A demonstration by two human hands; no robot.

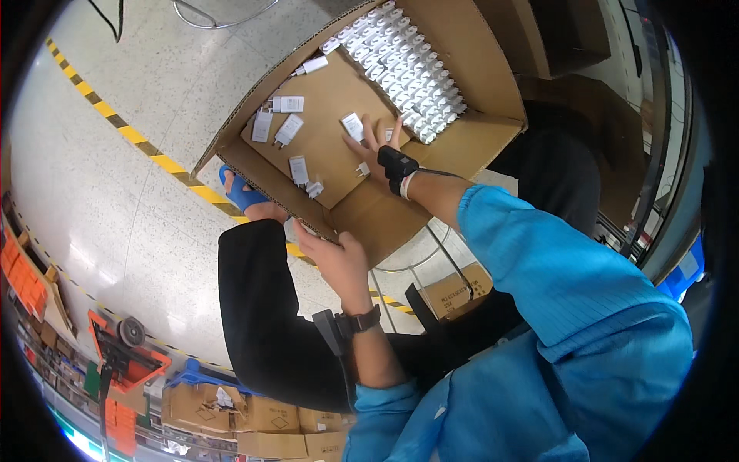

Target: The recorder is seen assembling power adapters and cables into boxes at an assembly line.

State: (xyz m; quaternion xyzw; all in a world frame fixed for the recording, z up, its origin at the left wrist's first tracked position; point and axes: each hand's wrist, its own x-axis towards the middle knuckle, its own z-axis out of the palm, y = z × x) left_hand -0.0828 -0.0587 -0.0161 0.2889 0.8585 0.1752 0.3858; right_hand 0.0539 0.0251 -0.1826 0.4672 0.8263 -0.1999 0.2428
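Note:
An open cardboard box (362, 204) sits tilted before me, its inside facing up. Rows of small white plug chargers (408, 73) stand packed along its far right side. Several loose white chargers (289, 129) lie scattered on the cardboard sheet to the left. Inside the box, my right hand (381, 154) is open, fingers spread over the sheet. One loose charger (352, 126) lies by its fingertips, and another shows partly between the fingers. At the near left edge, my left hand (335, 262) grips the box rim; part of its fingers is hidden.
Beneath the box is a metal-legged stand (439, 246), with a small carton (458, 291) beside it. Another cardboard box (570, 38) is at the upper right. Yellow-black tape (135, 135) crosses the floor. An orange wheeled trolley (127, 354) and cartons (265, 416) occupy the lower left.

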